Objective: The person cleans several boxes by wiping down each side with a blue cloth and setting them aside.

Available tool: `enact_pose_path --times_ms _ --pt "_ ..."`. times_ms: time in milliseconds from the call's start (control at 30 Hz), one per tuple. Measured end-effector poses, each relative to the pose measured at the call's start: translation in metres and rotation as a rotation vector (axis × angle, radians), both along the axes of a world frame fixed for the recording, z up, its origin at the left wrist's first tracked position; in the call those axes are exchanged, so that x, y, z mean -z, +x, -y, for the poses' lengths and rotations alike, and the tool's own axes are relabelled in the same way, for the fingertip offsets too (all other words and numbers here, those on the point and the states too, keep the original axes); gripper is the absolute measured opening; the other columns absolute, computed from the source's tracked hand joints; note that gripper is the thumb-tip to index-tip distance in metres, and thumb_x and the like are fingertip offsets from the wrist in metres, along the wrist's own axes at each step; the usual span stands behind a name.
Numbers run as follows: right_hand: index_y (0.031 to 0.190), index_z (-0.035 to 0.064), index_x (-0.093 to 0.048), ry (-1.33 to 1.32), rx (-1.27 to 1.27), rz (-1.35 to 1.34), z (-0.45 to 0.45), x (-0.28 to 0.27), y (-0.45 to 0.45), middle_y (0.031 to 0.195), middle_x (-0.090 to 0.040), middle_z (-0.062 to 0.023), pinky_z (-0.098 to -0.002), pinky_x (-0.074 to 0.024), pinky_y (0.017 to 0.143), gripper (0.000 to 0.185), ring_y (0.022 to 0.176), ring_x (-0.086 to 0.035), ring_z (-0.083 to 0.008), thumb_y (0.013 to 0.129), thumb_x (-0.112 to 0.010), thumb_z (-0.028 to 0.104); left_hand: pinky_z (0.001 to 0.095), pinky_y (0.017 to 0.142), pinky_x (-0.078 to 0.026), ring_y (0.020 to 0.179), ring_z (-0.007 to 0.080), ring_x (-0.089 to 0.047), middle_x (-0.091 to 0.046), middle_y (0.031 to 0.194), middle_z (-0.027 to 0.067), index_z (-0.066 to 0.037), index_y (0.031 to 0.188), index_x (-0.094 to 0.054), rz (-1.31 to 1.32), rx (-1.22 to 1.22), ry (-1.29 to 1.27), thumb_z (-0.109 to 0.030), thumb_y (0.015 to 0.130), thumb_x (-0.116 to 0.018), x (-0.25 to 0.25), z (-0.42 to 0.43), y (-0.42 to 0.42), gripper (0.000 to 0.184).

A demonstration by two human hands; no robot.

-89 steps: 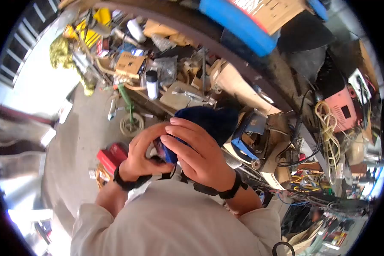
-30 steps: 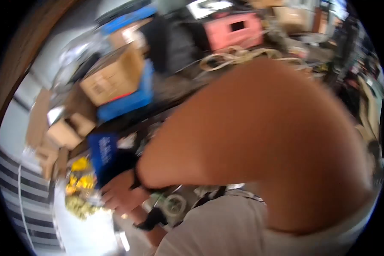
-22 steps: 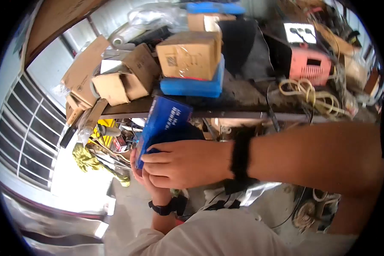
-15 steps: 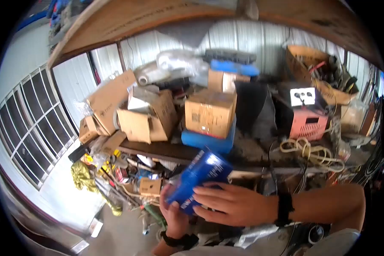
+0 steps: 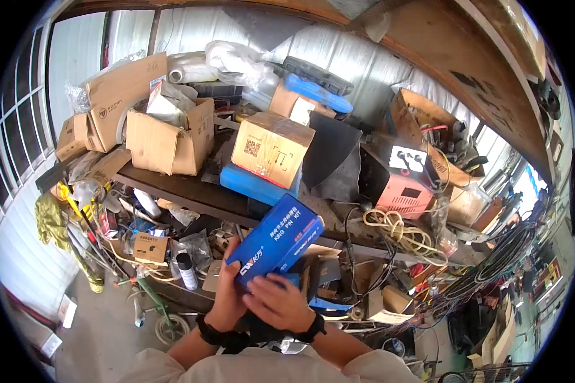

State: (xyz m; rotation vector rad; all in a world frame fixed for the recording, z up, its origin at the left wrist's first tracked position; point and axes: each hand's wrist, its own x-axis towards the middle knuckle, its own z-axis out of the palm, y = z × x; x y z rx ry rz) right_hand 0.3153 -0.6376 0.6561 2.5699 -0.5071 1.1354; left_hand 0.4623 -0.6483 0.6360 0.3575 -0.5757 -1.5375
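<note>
While grasping blue box (image 5: 276, 246) with left hand (image 5: 227, 299) and touching its near end with right hand (image 5: 280, 306) (gripping or resting, cannot tell), holding it before cluttered surface (image 5: 188, 193) backed by corrugated wall (image 5: 364, 70). Cannot see inside, nor all of barred window (image 5: 22, 113), cut off at far left; hard to separate tangled cables (image 5: 492, 268) at right.

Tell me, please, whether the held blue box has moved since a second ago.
Yes, rightward: the blue box was at the lower left of the blue case; now it is below the case's right half.
</note>
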Motion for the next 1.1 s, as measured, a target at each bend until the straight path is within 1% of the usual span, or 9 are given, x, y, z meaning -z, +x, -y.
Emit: enact_pose_path --times_ms 200,333,400,467,567,667,767,933,1100 --pt "0.095 -0.0021 -0.063 0.009 0.341 0.772 0.029 -0.045 0.006 0.107 -0.062 -0.0195 -0.0504 -0.0427 0.098 0.022 0.109 -0.058 -0.0386 0.074 -0.060 -0.009 0.0349 0.099 -0.047 0.113 0.0222 -0.059 -0.058 0.126 0.0138 0.004 0.138 -0.040 0.082 0.161 0.004 -0.032 0.088 -0.060 0.006 0.005 0.015 0.065" --pt "0.097 0.0059 -0.066 -0.243 -0.068 -0.042 0.008 -0.029 0.008 0.106 -0.064 -0.0147 -0.0488 -0.0427 0.102 0.020 0.112 -0.058 -0.0338 0.078 -0.063 0.011 0.0391 0.101 -0.045 0.118 0.0228 -0.057 -0.058 0.128 0.0099 -0.005 0.134 -0.046 0.111 0.226 0.116 -0.038 0.093 -0.050 0.033 -0.001 0.022 0.052" --pt "0.100 0.0031 -0.063 -0.098 0.045 0.120 0.029 -0.035 0.002 0.108 -0.064 -0.0170 -0.0487 -0.0447 0.099 0.022 0.114 -0.058 -0.0350 0.079 -0.062 0.006 0.0401 0.101 -0.045 0.117 0.0235 -0.058 -0.060 0.125 0.0088 -0.007 0.133 -0.048 0.061 0.234 0.132 -0.040 0.093 -0.046 0.036 -0.002 0.019 0.052" --pt "0.082 0.0026 -0.059 -0.063 0.196 0.598 0.043 -0.041 0.000 0.113 -0.062 -0.0175 -0.0491 -0.0449 0.097 0.009 0.110 -0.059 -0.0356 0.076 -0.064 0.000 0.0401 0.101 -0.045 0.114 0.0233 -0.059 -0.059 0.128 0.0091 -0.007 0.133 -0.048 0.083 0.242 0.110 -0.039 0.093 -0.045 0.027 -0.005 0.019 0.051" --pt "0.078 0.0000 -0.054 0.035 0.162 0.497 0.029 -0.041 0.012 0.111 -0.062 -0.0205 -0.0479 -0.0457 0.096 0.012 0.109 -0.059 -0.0385 0.075 -0.065 -0.005 0.0397 0.102 -0.045 0.115 0.0235 -0.059 -0.058 0.130 0.0112 -0.007 0.134 -0.048 -0.025 0.272 0.195 -0.038 0.093 -0.045 0.041 -0.002 0.022 0.052" --pt "0.088 0.0032 -0.063 0.050 -0.223 0.024 0.011 -0.018 0.030 0.113 -0.063 -0.0171 -0.0472 -0.0465 0.095 0.014 0.111 -0.059 -0.0365 0.074 -0.064 0.003 0.0362 0.100 -0.045 0.117 0.0216 -0.057 -0.058 0.130 0.0093 -0.006 0.132 -0.049 0.130 0.134 0.034 -0.037 0.092 -0.050 0.077 -0.013 0.032 0.050" --pt "0.103 0.0016 -0.064 -0.043 -0.045 0.003 0.026 -0.012 0.021 0.119 -0.061 -0.0156 -0.0458 -0.0462 0.099 0.027 0.118 -0.056 -0.0340 0.080 -0.062 0.016 0.0383 0.102 -0.045 0.118 0.0232 -0.057 -0.057 0.131 0.0115 -0.003 0.135 -0.045 0.014 0.179 0.100 -0.034 0.091 -0.050 0.051 -0.001 0.030 0.054" --pt "0.107 -0.0037 -0.058 -0.020 0.168 0.659 0.037 -0.036 0.009 0.120 -0.058 -0.0241 -0.0500 -0.0426 0.101 0.025 0.118 -0.053 -0.0434 0.082 -0.057 -0.002 0.0393 0.107 -0.041 0.123 0.0268 -0.054 -0.053 0.135 0.0157 0.002 0.143 -0.035 0.007 0.292 0.046 -0.028 0.084 -0.059 0.038 0.000 0.036 0.070" --pt "0.105 -0.0034 -0.060 0.138 0.020 0.363 0.022 -0.024 0.013 0.130 -0.055 -0.0218 -0.0451 -0.0423 0.104 0.032 0.125 -0.051 -0.0391 0.073 -0.063 -0.002 0.0349 0.106 -0.039 0.125 0.0225 -0.049 -0.049 0.137 0.0137 0.003 0.145 -0.032 0.505 0.421 -0.096 -0.020 0.081 -0.064 0.047 0.015 0.065 0.075"
